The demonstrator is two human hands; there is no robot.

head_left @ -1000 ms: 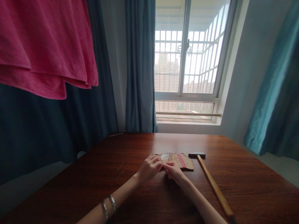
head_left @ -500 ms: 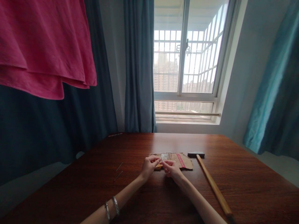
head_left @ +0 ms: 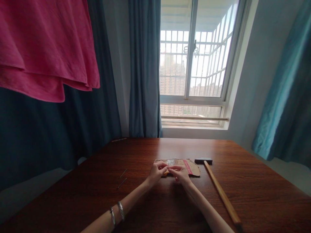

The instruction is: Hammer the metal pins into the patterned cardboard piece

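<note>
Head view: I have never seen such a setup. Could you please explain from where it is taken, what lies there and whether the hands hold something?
No machine here: a person works with bare hands, seen by a head-worn camera looking forward and down. The left hand, bangles on its forearm, and the right hand come together over cardboard with a pink band. Both seem to pinch something thin, too small to identify. Thin upright nails stand just beyond them. On the wooden table, two loose nails lie to the left, a hammer to the right.

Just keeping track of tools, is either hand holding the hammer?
No, the hammer lies untouched on the table, right of the cardboard.
</note>
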